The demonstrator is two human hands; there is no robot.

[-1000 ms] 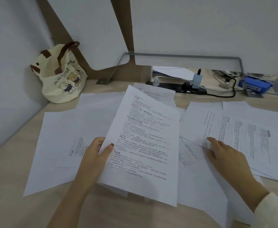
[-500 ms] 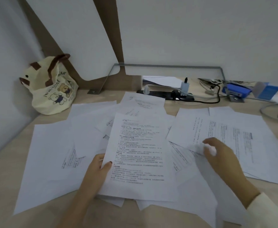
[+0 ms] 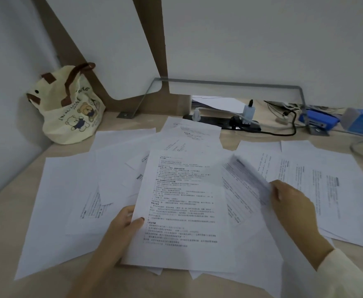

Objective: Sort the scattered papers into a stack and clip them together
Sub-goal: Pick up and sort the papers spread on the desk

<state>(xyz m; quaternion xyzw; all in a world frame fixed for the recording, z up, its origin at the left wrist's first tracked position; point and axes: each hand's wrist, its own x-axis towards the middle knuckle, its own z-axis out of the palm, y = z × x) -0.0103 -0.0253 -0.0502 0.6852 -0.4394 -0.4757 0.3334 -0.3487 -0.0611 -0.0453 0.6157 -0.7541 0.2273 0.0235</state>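
A white printed sheet (image 3: pixel 182 211) is pinched at its left edge by the left hand (image 3: pixel 122 226), thumb on top and fingers beneath. Whether more sheets are gathered under it cannot be told. It is held low over the middle of a pale wooden desk (image 3: pixel 4 222). A second printed sheet (image 3: pixel 247 179) is gripped at its near edge by the right hand (image 3: pixel 292 205), fingers curled round it. This sheet is raised off the pile just to the right of the first, bowed and blurred. Many loose white sheets (image 3: pixel 73 201) are spread overlapping across the desk on both sides. A cream fabric tote bag with bear prints (image 3: pixel 68 108) is stood in the far left corner, and a black power strip (image 3: pixel 225 123) and a blue object (image 3: pixel 318 121) are seen along the back. No clip can be made out.

The step in hand is judged to be gathering, with most of the sorting left.

- The raised sheet is best lifted fully clear before it is carried across, so that neighbouring sheets are not dragged along.
- It should be laid print-up on the held sheet with corners matched to the left-hand grip.
- The thumb should be eased only enough for each sheet to be admitted.
- The edges should be tapped square on the desk before any clip is applied.
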